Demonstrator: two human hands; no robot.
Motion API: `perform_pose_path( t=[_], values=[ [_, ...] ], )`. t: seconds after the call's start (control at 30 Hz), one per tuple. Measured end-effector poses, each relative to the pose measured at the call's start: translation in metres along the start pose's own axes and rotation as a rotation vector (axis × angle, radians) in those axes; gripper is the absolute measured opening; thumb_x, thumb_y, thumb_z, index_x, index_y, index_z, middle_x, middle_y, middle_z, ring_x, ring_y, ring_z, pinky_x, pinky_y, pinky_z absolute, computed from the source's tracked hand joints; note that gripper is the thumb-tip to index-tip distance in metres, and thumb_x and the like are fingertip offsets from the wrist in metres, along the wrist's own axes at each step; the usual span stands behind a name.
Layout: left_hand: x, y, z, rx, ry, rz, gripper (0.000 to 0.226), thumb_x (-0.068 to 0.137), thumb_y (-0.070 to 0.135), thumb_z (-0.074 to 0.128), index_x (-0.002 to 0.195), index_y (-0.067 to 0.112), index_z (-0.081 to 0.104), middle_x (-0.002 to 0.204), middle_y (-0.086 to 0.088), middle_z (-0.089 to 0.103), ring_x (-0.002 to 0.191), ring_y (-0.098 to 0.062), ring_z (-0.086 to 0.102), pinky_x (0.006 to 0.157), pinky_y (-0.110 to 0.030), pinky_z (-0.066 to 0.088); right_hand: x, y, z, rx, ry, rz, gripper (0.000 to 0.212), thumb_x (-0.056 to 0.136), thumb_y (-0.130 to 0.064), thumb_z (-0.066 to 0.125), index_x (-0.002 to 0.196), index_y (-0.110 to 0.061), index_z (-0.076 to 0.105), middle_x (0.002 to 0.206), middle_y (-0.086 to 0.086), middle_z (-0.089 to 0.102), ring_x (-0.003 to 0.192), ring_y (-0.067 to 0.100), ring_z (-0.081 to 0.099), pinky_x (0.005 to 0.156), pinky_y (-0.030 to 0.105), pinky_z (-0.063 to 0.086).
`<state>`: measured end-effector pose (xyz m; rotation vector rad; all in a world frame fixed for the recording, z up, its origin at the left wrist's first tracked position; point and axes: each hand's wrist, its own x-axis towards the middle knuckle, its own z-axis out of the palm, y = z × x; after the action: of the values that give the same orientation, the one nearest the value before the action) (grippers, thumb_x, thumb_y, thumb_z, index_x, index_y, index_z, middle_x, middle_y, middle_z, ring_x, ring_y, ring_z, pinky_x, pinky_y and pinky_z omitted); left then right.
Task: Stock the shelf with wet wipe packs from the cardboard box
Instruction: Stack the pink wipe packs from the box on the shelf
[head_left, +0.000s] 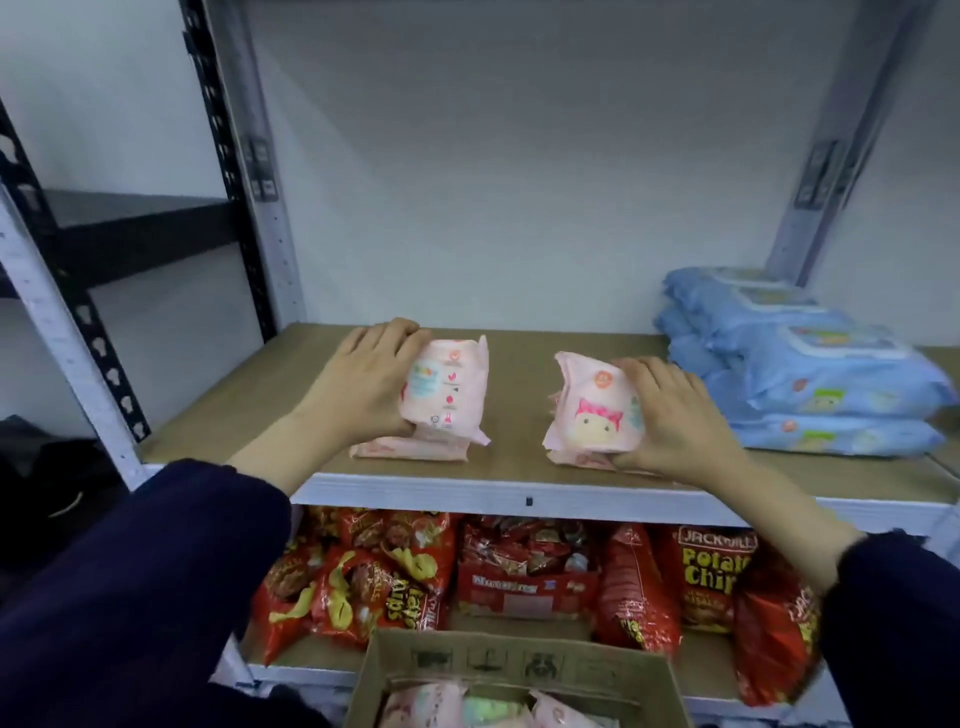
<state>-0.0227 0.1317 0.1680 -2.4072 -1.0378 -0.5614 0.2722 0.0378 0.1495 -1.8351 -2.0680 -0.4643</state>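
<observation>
clamping one upright pack (444, 389) each, left hand (363, 384) and right hand (670, 415) sit just above flat packs (410, 448) on the shelf (234, 405).

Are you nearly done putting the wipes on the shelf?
Not yet. Blue wipe packs are stacked on the shelf, and flat pink packs lie there too. The left hand and right hand each hold another pink pack. More pink packs wait in the cardboard box.

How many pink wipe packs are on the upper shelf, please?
4 pink packs: one in the left hand, one flat beneath; one in the right hand, one flat beneath. More may be hidden.
</observation>
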Motion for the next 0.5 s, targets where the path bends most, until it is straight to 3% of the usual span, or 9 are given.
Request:
perform_pose_path(
  t=[0.1, 0.17, 0.33, 0.4, 0.5],
  values=[
    [0.02, -0.008, -0.001, -0.043, -0.251, -0.044, 0.089, 0.062, 0.034, 0.076, 0.137, 0.011, 0.032, 0.13, -0.006, 0.04, 0.118, -0.023, 0.043, 0.098, -0.03, 0.03, 0.028, 0.011, -0.006, 0.012, -0.215, 0.034, 0.107, 0.046, -0.062, 0.064, 0.137, -0.015, 0.031, 0.13, 0.003, 0.043, 0.119, 0.022, 0.042, 0.094, 0.031, 0.03],
    [0.032, -0.012, 0.001, -0.053, -0.378, -0.073, 0.091, 0.064, 0.037, 0.076, 0.138, 0.014, 0.029, 0.132, -0.002, 0.037, 0.119, -0.019, 0.04, 0.098, -0.027, 0.029, 0.043, 0.017, -0.008, 0.042, -0.312, 0.038, 0.105, 0.046, -0.057, 0.065, 0.136, -0.017, 0.031, 0.129, 0.002, 0.044, 0.117, 0.021, 0.043, 0.091, 0.029, 0.032],
    [0.052, -0.025, 0.011, -0.199, -0.663, -0.17, 0.08, 0.062, 0.034, 0.081, 0.127, 0.013, 0.038, 0.113, 0.001, 0.041, 0.102, -0.016, 0.043, 0.088, -0.029, 0.038, 0.068, 0.027, -0.01, 0.139, -0.555, 0.094, 0.096, 0.056, -0.04, 0.081, 0.135, -0.015, 0.034, 0.126, 0.002, 0.047, 0.104, 0.014, 0.044, 0.09, 0.025, 0.038],
    [0.057, -0.029, 0.016, -0.25, -0.77, -0.186, 0.073, 0.063, 0.031, 0.082, 0.121, 0.017, 0.04, 0.109, 0.003, 0.041, 0.098, -0.015, 0.043, 0.088, -0.03, 0.042, 0.074, 0.029, -0.009, 0.167, -0.637, 0.115, 0.082, 0.065, -0.03, 0.082, 0.133, -0.016, 0.037, 0.121, -0.001, 0.048, 0.1, 0.011, 0.043, 0.086, 0.022, 0.038],
    [0.062, -0.033, 0.023, -0.321, -0.896, -0.203, 0.06, 0.066, 0.028, 0.08, 0.11, 0.023, 0.04, 0.107, 0.005, 0.044, 0.1, -0.017, 0.049, 0.085, -0.03, 0.045, 0.08, 0.033, -0.005, 0.188, -0.725, 0.135, 0.076, 0.068, -0.029, 0.08, 0.13, -0.016, 0.039, 0.12, -0.002, 0.05, 0.102, 0.011, 0.046, 0.086, 0.02, 0.04]
  ],
)
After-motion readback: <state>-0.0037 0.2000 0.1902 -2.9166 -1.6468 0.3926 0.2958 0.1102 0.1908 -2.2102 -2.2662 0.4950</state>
